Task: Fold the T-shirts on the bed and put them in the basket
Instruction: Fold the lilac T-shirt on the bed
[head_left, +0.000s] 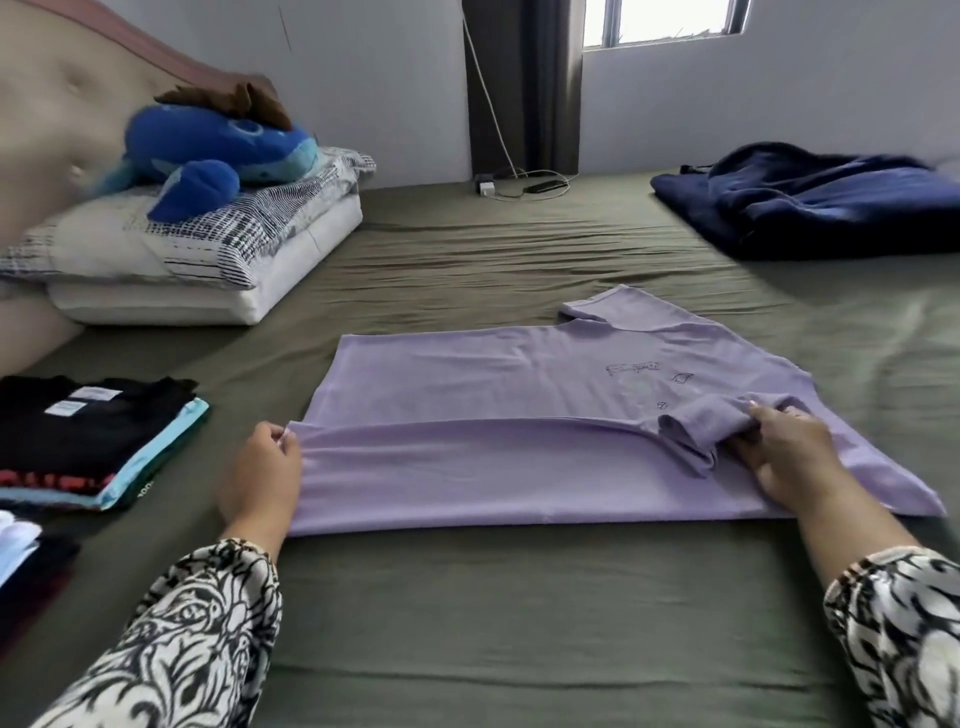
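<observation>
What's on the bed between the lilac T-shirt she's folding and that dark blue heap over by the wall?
Nothing: in the head view, only bare, wrinkled olive sheet separates the lilac T-shirt from the dark blue heap.

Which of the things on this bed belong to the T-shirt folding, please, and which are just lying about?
Part of the job:
lilac T-shirt, its near side folded over
left hand pinching the hem
right hand gripping the sleeve
stack of folded T-shirts

Just lying about:
blue plush toy
pillows
navy garment
charger and cable
</observation>
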